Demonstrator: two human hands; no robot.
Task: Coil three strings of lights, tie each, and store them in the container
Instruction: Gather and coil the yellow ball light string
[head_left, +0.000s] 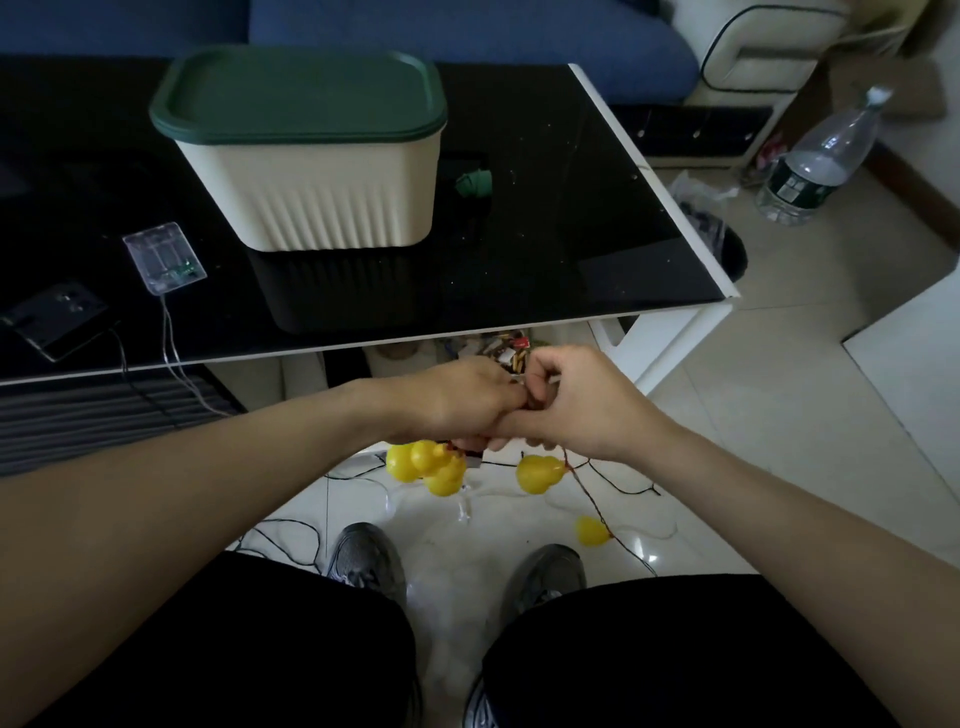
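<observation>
Where the table (654, 171) edge ends, hands (519, 402) grip lights (428, 465)

yellow duck string lights (426, 465) hang bunched below the lidded cream container (311, 156) on the table.

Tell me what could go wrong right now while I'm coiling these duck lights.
The loose wire trails across the floor beside your shoes, so a foot could snag it. Other strings' wires hang off the table edge and may tangle in. The container still has its lid on, while both hands are busy.
</observation>
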